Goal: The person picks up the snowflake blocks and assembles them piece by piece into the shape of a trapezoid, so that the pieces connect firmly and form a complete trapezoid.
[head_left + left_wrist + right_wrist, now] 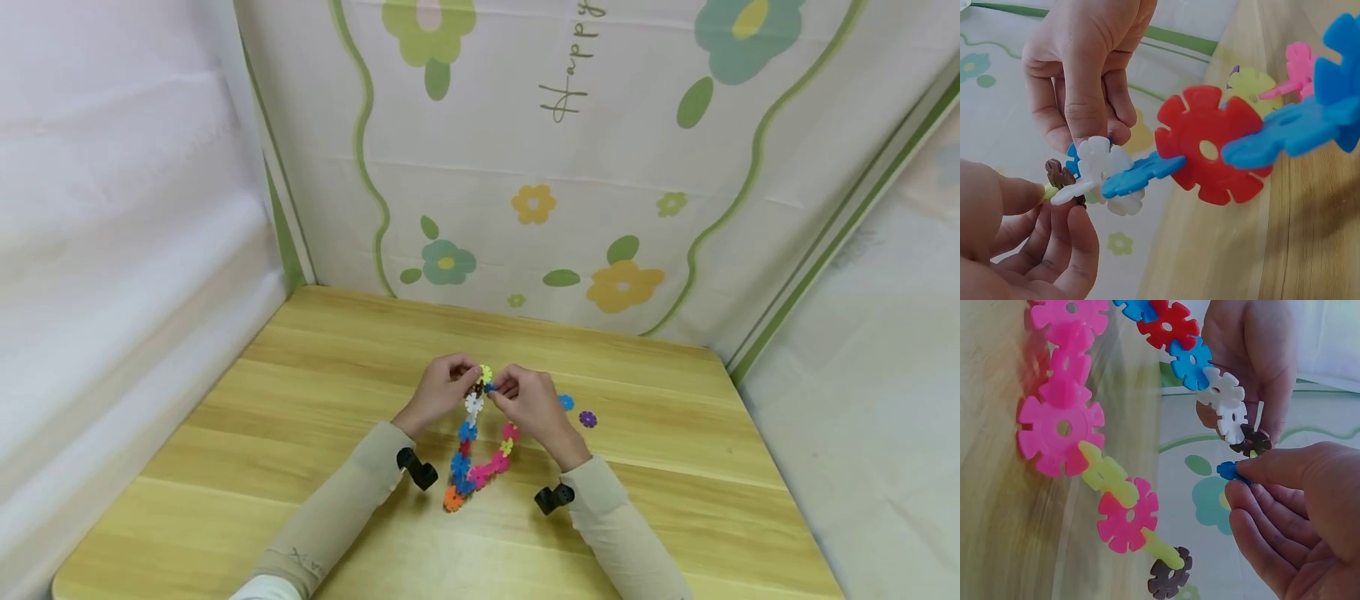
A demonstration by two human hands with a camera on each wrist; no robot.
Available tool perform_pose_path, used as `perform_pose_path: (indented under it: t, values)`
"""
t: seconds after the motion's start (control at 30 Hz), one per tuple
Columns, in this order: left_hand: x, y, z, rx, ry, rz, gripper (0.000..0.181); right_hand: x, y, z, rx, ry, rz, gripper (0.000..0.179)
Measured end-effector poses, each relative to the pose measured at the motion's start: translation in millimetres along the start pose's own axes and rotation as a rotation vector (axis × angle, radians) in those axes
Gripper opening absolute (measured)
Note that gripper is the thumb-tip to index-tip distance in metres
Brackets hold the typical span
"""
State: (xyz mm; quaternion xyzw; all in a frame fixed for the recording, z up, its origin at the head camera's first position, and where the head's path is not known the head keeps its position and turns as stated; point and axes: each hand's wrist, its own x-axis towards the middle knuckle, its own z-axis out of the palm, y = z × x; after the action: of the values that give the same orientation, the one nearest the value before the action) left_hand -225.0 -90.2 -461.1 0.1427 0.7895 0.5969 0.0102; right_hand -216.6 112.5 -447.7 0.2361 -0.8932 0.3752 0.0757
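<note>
A chain of slotted plastic snowflake discs hangs in a V from my hands. Its left strand has white discs [1102, 165], a red disc [1207, 147] and blue discs; an orange disc [453, 499] sits at the bottom. Pink discs [1063, 428] and yellow ones make up the other strand, ending in a dark brown disc [1170, 573]. My left hand [441, 392] pinches a yellow-green disc [486, 374] at the upper end, beside a brown disc [1060, 175]. My right hand [531, 404] pinches a blue disc [1233, 470] close against that end; whether their slots engage is hidden.
Right of my right hand, a loose blue disc [566, 402] and a purple disc [588, 419] lie on the wooden table [675, 483]. White fabric walls [480, 167] with printed flowers enclose its back and sides. A black wrist camera [555, 498] sits on each sleeve.
</note>
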Motion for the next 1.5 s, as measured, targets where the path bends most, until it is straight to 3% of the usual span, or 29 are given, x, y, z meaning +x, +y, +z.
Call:
perform_pose_path:
  t: [0.23,0.5,0.63,0.77,0.9,1.07,1.23,1.5]
  values:
    - [-0.6,-2.6,1.9,0.077,0.037,0.068,0.021,-3.4,-3.0,3.4,-0.001,0.039,-0.037,0.007]
    - [-1.1,-2.8,4.4,0.038,0.02,0.086,0.02,-3.6,-3.7,5.4,-0.097,0.086,-0.116,0.005]
    - [-1.1,-3.5,7.0,0.018,0.024,0.082,0.02,-2.7,-4.3,0.5,-0.102,0.057,-0.125,0.006]
    - [-2.8,-4.7,8.7,0.04,0.006,0.05,0.019,-4.9,2.7,-14.2,-0.036,-0.069,-0.065,0.007]
    - [-4.8,-6.4,7.2,0.024,-0.053,-0.024,0.02,-9.9,27.2,-39.6,-0.036,-0.17,0.052,0.014]
    - [-5.9,-5.3,2.4,-0.044,-0.104,-0.106,0.023,-14.6,73.4,-67.0,-0.112,-0.162,0.195,0.024]
    - [-6.5,-6.1,1.3,-0.042,-0.105,-0.148,0.024,-19.8,108.8,-69.8,-0.14,-0.191,0.296,0.036]
    - [-10.3,-9.1,3.5,-0.028,-0.085,-0.19,0.048,-24.1,125.7,-59.5,-0.147,-0.185,0.303,0.028]
